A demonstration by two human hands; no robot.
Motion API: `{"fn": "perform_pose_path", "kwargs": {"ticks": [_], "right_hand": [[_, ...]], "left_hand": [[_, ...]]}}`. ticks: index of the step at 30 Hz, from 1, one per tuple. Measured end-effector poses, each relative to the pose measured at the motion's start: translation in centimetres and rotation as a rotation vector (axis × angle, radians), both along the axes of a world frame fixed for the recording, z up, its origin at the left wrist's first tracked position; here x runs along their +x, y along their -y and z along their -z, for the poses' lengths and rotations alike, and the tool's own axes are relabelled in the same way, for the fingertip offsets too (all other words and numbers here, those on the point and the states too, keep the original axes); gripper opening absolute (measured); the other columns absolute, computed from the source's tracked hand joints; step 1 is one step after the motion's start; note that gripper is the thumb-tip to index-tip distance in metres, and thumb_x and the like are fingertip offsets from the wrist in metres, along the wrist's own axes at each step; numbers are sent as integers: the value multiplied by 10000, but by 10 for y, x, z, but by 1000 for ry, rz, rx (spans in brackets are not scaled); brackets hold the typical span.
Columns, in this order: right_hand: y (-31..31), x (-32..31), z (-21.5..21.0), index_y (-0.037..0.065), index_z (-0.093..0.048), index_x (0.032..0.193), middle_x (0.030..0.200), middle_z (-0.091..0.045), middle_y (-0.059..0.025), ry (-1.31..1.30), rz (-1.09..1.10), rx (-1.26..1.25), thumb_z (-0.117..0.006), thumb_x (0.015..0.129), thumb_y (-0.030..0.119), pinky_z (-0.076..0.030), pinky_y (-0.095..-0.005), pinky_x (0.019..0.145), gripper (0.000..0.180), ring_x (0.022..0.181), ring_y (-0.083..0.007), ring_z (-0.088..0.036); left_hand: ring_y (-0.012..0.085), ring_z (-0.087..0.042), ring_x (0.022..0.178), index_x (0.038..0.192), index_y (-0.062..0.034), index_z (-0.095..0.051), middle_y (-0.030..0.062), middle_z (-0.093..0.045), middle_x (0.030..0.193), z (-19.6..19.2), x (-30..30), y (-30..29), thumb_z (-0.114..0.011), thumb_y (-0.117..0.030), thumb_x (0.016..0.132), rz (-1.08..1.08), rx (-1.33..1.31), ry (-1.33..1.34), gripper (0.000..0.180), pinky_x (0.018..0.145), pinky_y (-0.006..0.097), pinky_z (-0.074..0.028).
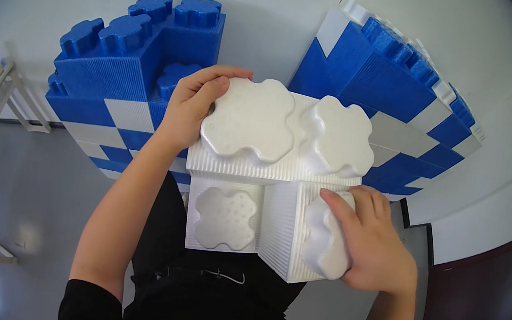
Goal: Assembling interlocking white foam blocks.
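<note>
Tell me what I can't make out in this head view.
All in head view:
Far side of the white studded piece: turned away.
Some fingertips of the left hand and right hand: behind that piece.
Outer part of the dark red door: cut off by the dark rim.

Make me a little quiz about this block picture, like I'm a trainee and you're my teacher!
1. True or false: the left hand is gripping a blue block.

2. What is the right hand holding?
A) the door handle
B) a white, wavy-edged stud
C) the table leg

3. Fill in: at the picture's left, the top studs of the blue-and-white stack are coloured ____.

Key:
1. False; it grips a white block.
2. B
3. blue
</note>
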State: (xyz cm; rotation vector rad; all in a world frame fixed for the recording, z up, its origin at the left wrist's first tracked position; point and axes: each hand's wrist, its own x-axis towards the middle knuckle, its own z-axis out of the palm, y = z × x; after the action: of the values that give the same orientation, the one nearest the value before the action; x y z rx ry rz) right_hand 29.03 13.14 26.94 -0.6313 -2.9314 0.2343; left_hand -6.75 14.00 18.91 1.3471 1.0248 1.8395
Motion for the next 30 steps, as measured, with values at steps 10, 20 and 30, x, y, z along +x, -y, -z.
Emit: {"fn": "perform_pose_path", "kwargs": {"ticks": [10, 20, 30], "right_hand": [[6, -5, 22, 86, -419, 1624, 1399, -457, -297, 33, 44, 76, -749, 523, 6, -258, -683, 1210, 1152, 1402, -516, -404], [20, 70, 117, 3, -258, 1679, 1683, -316, -265, -825, 288, -354, -1000, 651, 324, -248, -592, 1273, 1307, 1545, -442, -342], [-56, 41, 266, -17, -672, 1292, 1236, -725, -129, -1633, 395, -1238, -635, 1022, 82, -575, -329, 980, 290, 1105, -196, -718]], "left_hand": [[177, -703, 1091, 1283, 1, -742, 119, -759, 1219, 0, -3, -1, -524, -135, 1068, 10, 30, -43, 336, 974, 303, -557], [313, -651, 1265, 1281, 6, -704, 171, -687, 1356, -59, 51, 51, -613, -56, 942, -296, 252, -855, 356, 1088, 411, -485], [603, -465, 1308, 1638, -219, -445, 362, -471, 1448, -28, 189, 76, -898, -498, 747, -41, 103, -1533, 1038, 1105, 657, -412]]}}
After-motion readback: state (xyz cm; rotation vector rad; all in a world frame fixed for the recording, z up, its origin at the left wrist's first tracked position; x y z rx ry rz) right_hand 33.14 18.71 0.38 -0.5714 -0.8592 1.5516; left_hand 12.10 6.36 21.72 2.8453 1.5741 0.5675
